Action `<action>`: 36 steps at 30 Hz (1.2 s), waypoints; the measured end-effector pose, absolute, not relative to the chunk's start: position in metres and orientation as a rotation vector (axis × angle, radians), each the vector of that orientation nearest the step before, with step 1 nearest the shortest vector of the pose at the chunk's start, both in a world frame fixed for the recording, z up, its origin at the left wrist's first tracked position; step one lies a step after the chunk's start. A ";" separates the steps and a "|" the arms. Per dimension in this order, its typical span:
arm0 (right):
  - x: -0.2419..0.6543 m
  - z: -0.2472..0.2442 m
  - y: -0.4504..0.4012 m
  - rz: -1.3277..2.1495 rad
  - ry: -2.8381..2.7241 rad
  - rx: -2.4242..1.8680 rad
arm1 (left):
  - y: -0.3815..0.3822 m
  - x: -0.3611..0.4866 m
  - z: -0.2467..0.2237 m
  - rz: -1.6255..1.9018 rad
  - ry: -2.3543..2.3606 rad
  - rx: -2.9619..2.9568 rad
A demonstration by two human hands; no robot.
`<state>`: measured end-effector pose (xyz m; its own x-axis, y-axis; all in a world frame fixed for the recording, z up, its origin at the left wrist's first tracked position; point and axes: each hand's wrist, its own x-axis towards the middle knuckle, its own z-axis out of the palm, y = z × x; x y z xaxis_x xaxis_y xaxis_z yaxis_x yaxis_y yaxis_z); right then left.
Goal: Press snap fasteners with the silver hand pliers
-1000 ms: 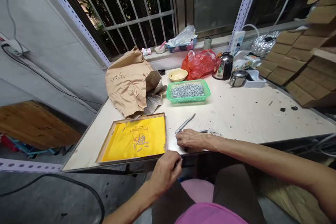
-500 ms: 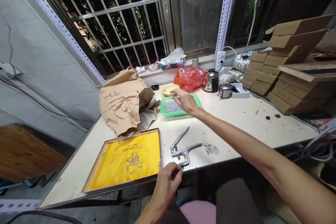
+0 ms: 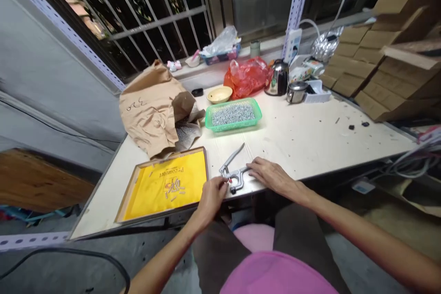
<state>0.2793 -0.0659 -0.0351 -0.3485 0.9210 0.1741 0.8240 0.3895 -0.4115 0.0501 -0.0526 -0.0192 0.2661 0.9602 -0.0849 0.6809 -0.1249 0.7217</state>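
Note:
A grey pair of snap pliers (image 3: pixel 237 176) with a small red part at its jaw lies on the table near the front edge, its handles spread. My left hand (image 3: pixel 211 198) is closed in a pinch at the jaw; whatever sits between its fingertips is too small to make out. On the right, my right hand (image 3: pixel 272 177) has its fingers curled over the end of the pliers' lower handle. Beyond the pliers stands a green plastic basket (image 3: pixel 233 126) full of small silvery metal pieces. Left of my left hand, a shallow box lid with a yellow lining (image 3: pixel 144 197) carries several small metal pieces.
A crumpled brown paper bag (image 3: pixel 148 115) stands at the back left. Along the back are a cream bowl (image 3: pixel 219 95), a red plastic bag (image 3: pixel 247 78), a kettle (image 3: pixel 277 78) and a metal pot (image 3: pixel 296 93). Stacked cardboard boxes (image 3: pixel 396 69) rise at the right.
My right hand has come back from the green basket to the pliers' handle. My left hand has shifted to the pliers' jaw, still pinched. The view has tilted downward.

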 end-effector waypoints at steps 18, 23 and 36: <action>0.289 -0.065 -0.058 0.116 -2.260 -1.710 | -0.047 0.073 -0.029 0.497 1.483 0.898; 0.288 -0.070 -0.059 0.083 -2.229 -1.717 | -0.045 0.073 -0.026 0.437 1.500 0.839; 0.285 -0.059 -0.074 0.022 -2.276 -1.741 | -0.052 0.071 -0.029 0.455 1.597 0.994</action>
<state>0.2849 -0.0744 -0.0592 -0.2380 0.9490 0.2069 0.9447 0.2757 -0.1776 0.0712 -0.0523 -0.0289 0.0016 0.7945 -0.6073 0.3552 0.5672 0.7430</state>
